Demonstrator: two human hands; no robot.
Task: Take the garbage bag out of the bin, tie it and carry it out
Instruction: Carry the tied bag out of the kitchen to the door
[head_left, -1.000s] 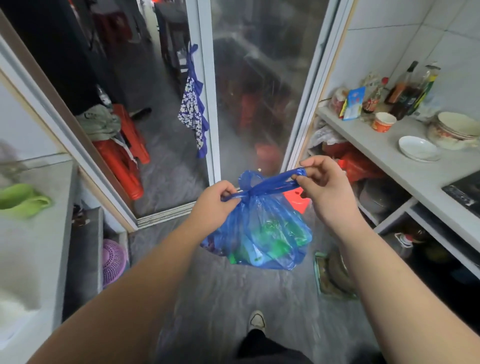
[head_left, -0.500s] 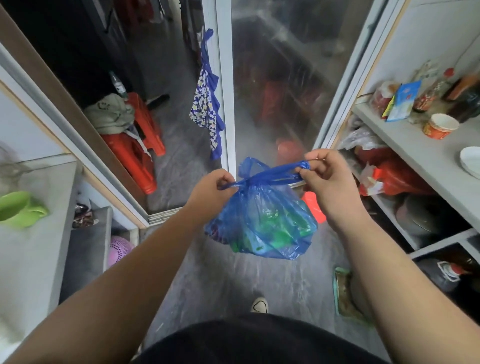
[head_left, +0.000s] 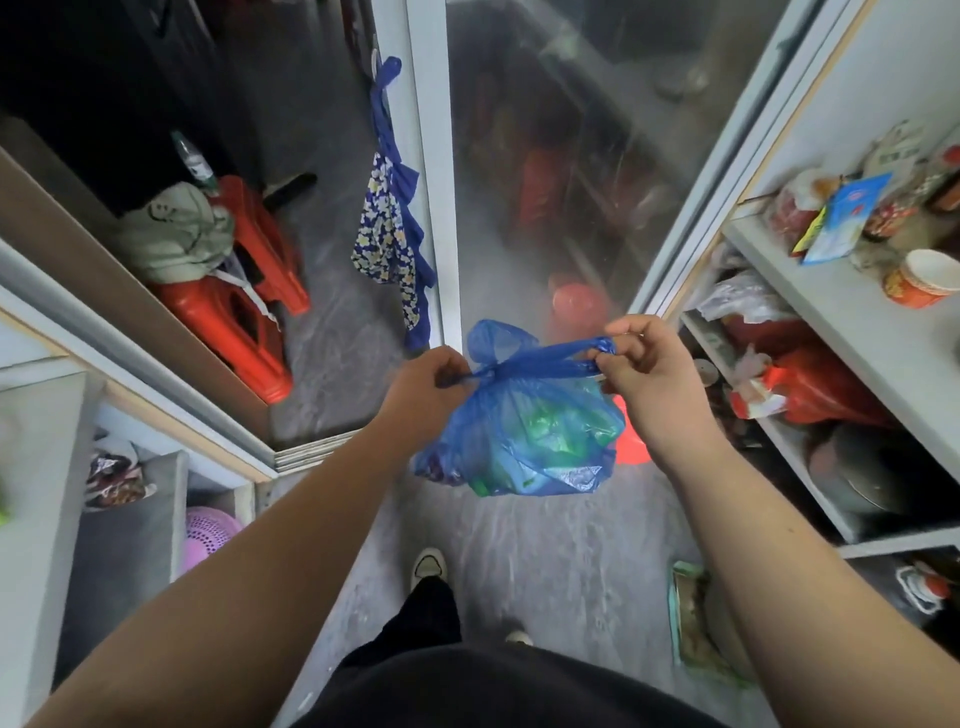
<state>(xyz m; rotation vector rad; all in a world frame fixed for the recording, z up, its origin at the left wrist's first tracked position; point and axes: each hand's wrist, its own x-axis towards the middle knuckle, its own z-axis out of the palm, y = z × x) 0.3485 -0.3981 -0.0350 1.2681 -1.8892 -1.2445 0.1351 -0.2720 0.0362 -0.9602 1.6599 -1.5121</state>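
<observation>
I count one blue garbage bag (head_left: 519, 431), with two hands on it: my left hand (head_left: 423, 395) and my right hand (head_left: 654, 384). I see two red stools (head_left: 249, 291), one floral apron (head_left: 389, 234), one paper cup (head_left: 922, 278), one pink basket (head_left: 208, 535), and two shoes (head_left: 428, 564).

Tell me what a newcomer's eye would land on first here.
The blue garbage bag hangs mid-frame above the floor, its twisted top stretched between the left hand and the right hand. Next come the red plastic stools stacked at upper left, with a floral apron hanging on the door frame.
</observation>
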